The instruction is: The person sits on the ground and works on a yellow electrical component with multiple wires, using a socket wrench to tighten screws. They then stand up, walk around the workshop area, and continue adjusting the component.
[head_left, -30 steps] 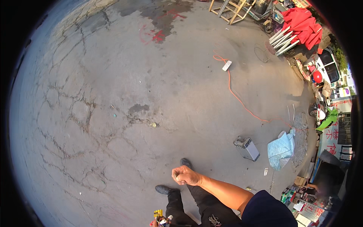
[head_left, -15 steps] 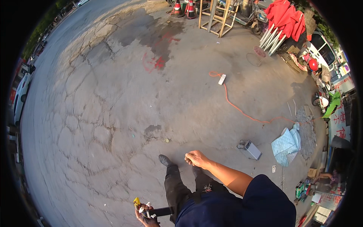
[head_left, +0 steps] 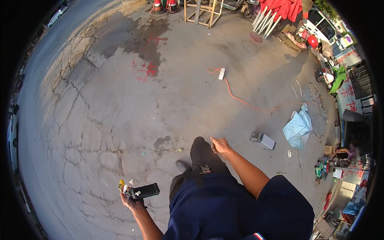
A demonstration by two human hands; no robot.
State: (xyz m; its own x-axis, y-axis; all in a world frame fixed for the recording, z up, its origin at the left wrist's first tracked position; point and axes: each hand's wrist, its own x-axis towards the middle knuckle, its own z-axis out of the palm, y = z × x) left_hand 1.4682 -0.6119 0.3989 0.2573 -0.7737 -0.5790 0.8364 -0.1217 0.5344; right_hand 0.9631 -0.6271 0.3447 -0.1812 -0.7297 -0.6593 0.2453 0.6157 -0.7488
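My left hand [head_left: 134, 203], out to the lower left, grips a black box with wire leads [head_left: 147, 191]. Coloured wires with white and yellow plugs [head_left: 125, 185] bunch at the end by my fingers. In front of my right thigh is my right hand [head_left: 221, 146], loosely curled, with nothing visible in it. A grey metal box [head_left: 263, 141] lies on the ground to the right of that hand, apart from it. Farther right, a light blue padded cloth [head_left: 298, 127] lies crumpled.
An orange cable [head_left: 248, 105] runs across the pavement to a white power strip [head_left: 221, 74]. Ahead stand a wooden frame [head_left: 203, 13], traffic cones [head_left: 173, 5] and a folded red canopy [head_left: 282, 9]. Scooters [head_left: 326, 76] and clutter line the right side. Another person [head_left: 347, 152] is at the right edge.
My left hand has come up with the black box, which now shows more fully. My right leg has stepped forward. The right hand has shifted slightly right, and the ground features have shifted left.
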